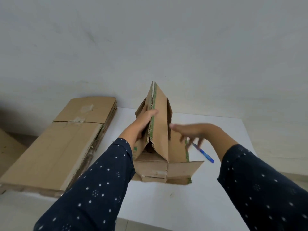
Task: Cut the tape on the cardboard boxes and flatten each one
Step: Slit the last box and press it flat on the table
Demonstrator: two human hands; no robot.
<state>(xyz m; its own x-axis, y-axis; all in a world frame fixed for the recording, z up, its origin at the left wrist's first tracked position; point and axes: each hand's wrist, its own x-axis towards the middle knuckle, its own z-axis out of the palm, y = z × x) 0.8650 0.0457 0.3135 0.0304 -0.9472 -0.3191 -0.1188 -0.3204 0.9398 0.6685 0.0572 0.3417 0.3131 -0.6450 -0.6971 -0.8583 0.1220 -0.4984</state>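
L hand (145,120) grips half-collapsed box (160,124) upright on table (166,205); R hand (191,132) loose, fingers spread, beside it.

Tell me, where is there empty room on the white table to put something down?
The biggest bare patch of the white table is at the near edge, in front of the half-folded box. Another lies at the far right corner, beyond the blue tool. The middle is crowded, and the flattened stack fills the left.
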